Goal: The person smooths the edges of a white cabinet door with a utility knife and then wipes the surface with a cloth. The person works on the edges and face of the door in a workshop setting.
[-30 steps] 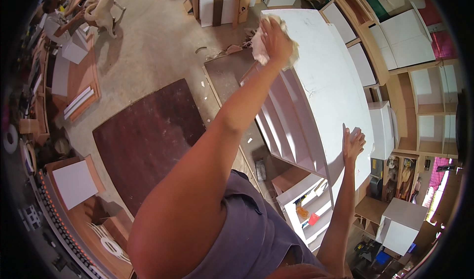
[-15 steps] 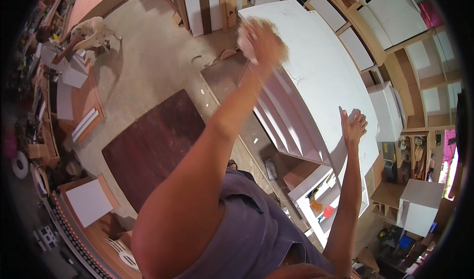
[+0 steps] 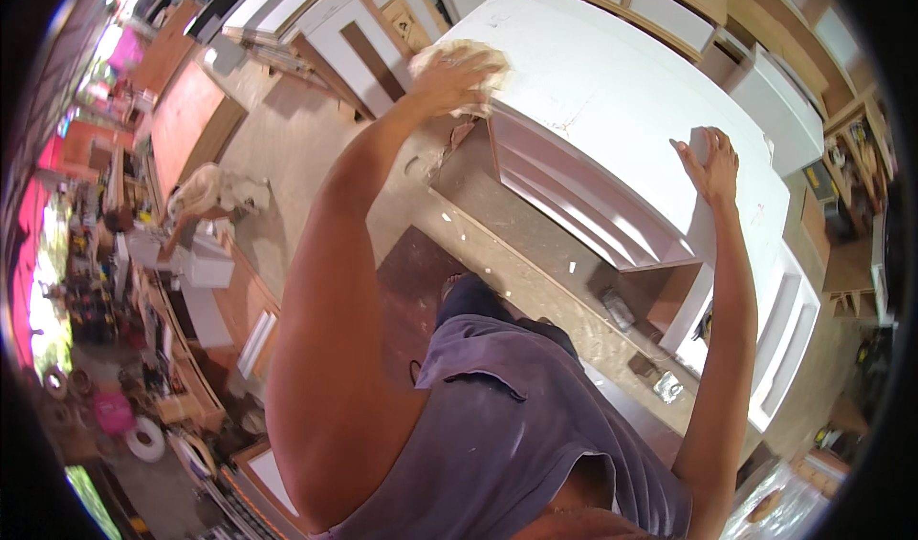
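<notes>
A white cabinet lies with its broad white panel [image 3: 612, 72] facing up and its open shelf side [image 3: 583, 196] towards me. At the panel's left end, my left hand [image 3: 451, 79] holds a crumpled cream rag [image 3: 490, 66] under its fingers, partly over the edge. Farther right on the panel is my right hand [image 3: 715, 169], thumb apart, with a small grey block-like piece [image 3: 700, 142] between thumb and fingers. What that piece is exactly, I cannot tell.
Below the cabinet lies a dark brown board [image 3: 411, 272] on the concrete floor. A smaller white frame [image 3: 779, 320] stands at the right. Leaning panels [image 3: 344, 43] and shelving [image 3: 660, 5] line the back. A dog [image 3: 215, 194] and another person are at the left.
The view has turned and shifted. My left hand has drawn the rag to the panel's left edge. My right hand still holds the small grey piece on the panel.
</notes>
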A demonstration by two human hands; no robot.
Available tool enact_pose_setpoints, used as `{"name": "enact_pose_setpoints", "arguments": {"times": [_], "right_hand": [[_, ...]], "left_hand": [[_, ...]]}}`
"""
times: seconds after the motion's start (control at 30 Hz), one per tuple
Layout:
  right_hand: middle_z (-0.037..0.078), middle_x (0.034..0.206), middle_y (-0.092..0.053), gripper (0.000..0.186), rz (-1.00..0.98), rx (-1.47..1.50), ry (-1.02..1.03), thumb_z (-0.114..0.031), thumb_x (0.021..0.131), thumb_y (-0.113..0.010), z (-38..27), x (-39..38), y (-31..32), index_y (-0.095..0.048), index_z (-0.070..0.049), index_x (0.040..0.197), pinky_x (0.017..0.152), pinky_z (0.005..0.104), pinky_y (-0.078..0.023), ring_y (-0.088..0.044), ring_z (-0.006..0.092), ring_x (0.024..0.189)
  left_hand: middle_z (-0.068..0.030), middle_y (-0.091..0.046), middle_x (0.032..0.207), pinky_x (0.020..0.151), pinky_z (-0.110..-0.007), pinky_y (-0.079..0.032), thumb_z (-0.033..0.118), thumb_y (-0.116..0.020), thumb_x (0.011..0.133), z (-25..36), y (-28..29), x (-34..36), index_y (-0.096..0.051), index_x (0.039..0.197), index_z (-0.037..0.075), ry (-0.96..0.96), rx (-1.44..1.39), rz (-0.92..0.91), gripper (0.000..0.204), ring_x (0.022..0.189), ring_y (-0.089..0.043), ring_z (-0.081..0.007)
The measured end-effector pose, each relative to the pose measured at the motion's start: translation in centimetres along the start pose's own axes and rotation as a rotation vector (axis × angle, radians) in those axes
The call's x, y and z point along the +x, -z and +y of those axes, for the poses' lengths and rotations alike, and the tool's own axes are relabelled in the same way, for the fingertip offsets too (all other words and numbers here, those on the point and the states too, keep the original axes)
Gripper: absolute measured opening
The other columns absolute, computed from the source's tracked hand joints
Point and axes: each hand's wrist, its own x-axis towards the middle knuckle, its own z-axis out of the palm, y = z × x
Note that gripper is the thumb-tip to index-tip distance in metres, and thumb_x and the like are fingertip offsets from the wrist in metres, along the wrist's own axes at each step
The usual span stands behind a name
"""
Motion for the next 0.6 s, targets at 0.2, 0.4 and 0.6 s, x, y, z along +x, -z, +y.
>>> {"name": "enact_pose_setpoints", "arguments": {"times": [0.2, 0.4, 0.6], "right_hand": [[0.021, 0.142, -0.048, 0.068, -0.009, -0.034, -0.373, -0.059, 0.091, -0.057, -6.1, 1.0, -3.3, -0.058, -0.005, 0.132, 0.102, 0.0729, -0.028, -0.038, 0.0433, 0.138], [0.017, 0.142, -0.051, 0.069, 0.082, -0.041, -0.608, -0.067, 0.088, -0.055, -16.7, 2.2, -2.5, -0.059, -0.014, 0.132, 0.107, 0.0733, -0.022, -0.036, 0.0494, 0.137], [0.016, 0.14, -0.054, 0.072, 0.127, -0.2, -0.703, -0.066, 0.089, -0.054, -18.5, 2.7, -3.3, -0.058, -0.009, 0.133, 0.106, 0.0673, -0.03, -0.045, 0.0423, 0.131]], "left_hand": [[-0.0174, -0.042, 0.153, 0.115, -0.049, -0.032, 0.048, -0.066, 0.088, 8.2, -1.0, 4.6, -0.045, 0.145, 0.002, -0.133, -0.133, -0.045, 0.075, 0.142, -0.039, -0.0337], [-0.0147, -0.056, 0.139, 0.097, -0.044, -0.052, 0.021, -0.061, 0.086, 8.6, -1.1, 5.7, -0.06, 0.13, 0.014, -0.716, -0.167, 0.509, 0.045, 0.115, -0.062, -0.0358], [-0.0194, -0.063, 0.118, 0.093, -0.047, -0.049, 0.038, -0.057, 0.098, -8.9, 0.9, 4.5, -0.06, 0.123, 0.009, -0.568, -0.317, 0.143, 0.038, 0.108, -0.062, -0.0395]]}}
